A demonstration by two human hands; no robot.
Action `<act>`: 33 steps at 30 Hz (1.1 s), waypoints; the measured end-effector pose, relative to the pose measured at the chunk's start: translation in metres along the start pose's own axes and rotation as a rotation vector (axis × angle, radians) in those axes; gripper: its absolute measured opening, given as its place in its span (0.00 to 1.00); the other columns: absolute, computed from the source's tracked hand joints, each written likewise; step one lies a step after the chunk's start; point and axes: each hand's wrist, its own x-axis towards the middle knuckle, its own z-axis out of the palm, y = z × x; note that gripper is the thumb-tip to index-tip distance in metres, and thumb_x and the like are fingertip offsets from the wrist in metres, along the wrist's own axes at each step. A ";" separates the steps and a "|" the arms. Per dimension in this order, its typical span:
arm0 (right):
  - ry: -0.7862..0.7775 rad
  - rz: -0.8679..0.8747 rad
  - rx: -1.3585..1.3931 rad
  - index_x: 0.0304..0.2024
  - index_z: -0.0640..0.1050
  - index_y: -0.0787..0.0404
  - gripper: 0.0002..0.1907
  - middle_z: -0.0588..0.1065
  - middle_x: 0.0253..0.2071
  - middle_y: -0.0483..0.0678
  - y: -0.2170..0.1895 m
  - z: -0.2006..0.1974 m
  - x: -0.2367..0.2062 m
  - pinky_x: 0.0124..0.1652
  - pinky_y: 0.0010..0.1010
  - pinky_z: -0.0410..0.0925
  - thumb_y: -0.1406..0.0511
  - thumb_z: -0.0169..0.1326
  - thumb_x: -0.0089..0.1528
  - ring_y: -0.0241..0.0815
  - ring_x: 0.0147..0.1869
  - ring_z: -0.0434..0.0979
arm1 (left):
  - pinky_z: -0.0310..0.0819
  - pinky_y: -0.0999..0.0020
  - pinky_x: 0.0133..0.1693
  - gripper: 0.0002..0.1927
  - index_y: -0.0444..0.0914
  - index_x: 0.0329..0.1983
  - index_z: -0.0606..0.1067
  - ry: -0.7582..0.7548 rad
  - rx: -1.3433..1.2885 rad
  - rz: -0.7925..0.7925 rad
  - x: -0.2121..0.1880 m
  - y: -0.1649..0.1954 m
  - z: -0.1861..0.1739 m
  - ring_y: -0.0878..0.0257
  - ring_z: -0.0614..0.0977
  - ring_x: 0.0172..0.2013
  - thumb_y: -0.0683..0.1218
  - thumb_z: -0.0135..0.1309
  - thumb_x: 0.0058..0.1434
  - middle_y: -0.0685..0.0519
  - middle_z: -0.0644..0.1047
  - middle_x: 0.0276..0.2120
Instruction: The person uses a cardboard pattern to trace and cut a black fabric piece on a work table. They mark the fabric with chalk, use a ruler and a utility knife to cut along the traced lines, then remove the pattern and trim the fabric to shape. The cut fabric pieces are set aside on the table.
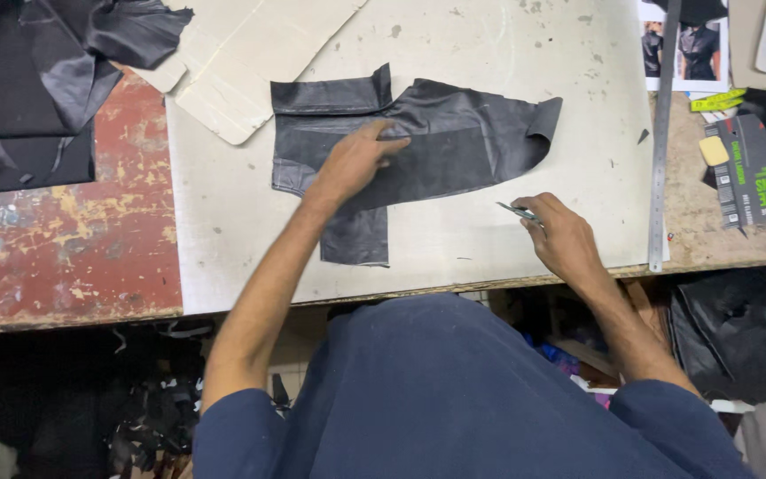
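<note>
A cut piece of black leather (454, 133) lies flat on a pale cutting board (223, 222) on the workbench. My left hand (354, 162) presses palm-down on the leather's middle, fingers pointing right. My right hand (562, 232) rests near the board's front edge, to the right of the leather and apart from it, closed around a small metal blade (514, 210) whose tip points left toward the leather.
A long steel ruler (660, 133) lies along the board's right edge. Beige card patterns (250, 53) sit at the back, more black leather (37, 80) at the far left on a worn red surface (73, 239). Photos, labels and a small yellow block clutter the right side.
</note>
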 end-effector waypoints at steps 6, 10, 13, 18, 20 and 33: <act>0.054 -0.342 0.036 0.49 0.80 0.57 0.10 0.78 0.41 0.46 -0.039 0.070 0.039 0.38 0.37 0.74 0.67 0.58 0.64 0.47 0.42 0.81 | 0.72 0.55 0.55 0.28 0.58 0.60 0.79 -0.211 0.205 0.134 -0.024 -0.022 -0.026 0.49 0.74 0.57 0.40 0.61 0.58 0.46 0.69 0.66; 0.133 -0.293 -0.014 0.50 0.80 0.59 0.11 0.79 0.44 0.45 -0.041 0.097 0.056 0.38 0.38 0.73 0.70 0.57 0.64 0.48 0.44 0.81 | 0.71 0.55 0.54 0.35 0.61 0.61 0.76 -0.362 0.301 0.097 -0.022 -0.021 -0.021 0.55 0.70 0.63 0.40 0.64 0.49 0.52 0.67 0.67; 0.148 -0.023 0.002 0.51 0.81 0.60 0.12 0.77 0.46 0.49 -0.023 0.102 0.057 0.35 0.40 0.72 0.67 0.61 0.65 0.50 0.39 0.79 | 0.71 0.56 0.55 0.36 0.63 0.62 0.76 -0.355 0.315 0.090 -0.021 -0.024 -0.016 0.56 0.70 0.64 0.41 0.64 0.50 0.54 0.66 0.69; 0.180 -0.016 0.054 0.54 0.81 0.58 0.15 0.76 0.49 0.48 0.001 0.111 0.050 0.39 0.38 0.73 0.66 0.61 0.65 0.48 0.42 0.80 | 0.70 0.56 0.56 0.38 0.64 0.62 0.76 -0.319 0.309 0.083 -0.022 -0.029 -0.012 0.57 0.69 0.65 0.40 0.65 0.49 0.56 0.66 0.69; 0.157 0.005 0.051 0.55 0.81 0.58 0.16 0.76 0.49 0.48 0.002 0.114 0.048 0.38 0.37 0.72 0.66 0.61 0.64 0.47 0.40 0.80 | 0.69 0.55 0.57 0.39 0.64 0.61 0.76 -0.325 0.306 0.084 -0.022 -0.029 -0.013 0.57 0.68 0.66 0.40 0.66 0.47 0.56 0.65 0.69; 0.216 -0.036 -0.055 0.56 0.81 0.57 0.15 0.75 0.40 0.47 -0.007 0.115 0.049 0.35 0.38 0.72 0.63 0.61 0.67 0.45 0.35 0.78 | 0.71 0.58 0.56 0.45 0.67 0.64 0.73 -0.401 0.347 0.097 -0.020 -0.019 -0.029 0.57 0.68 0.65 0.37 0.68 0.44 0.57 0.62 0.71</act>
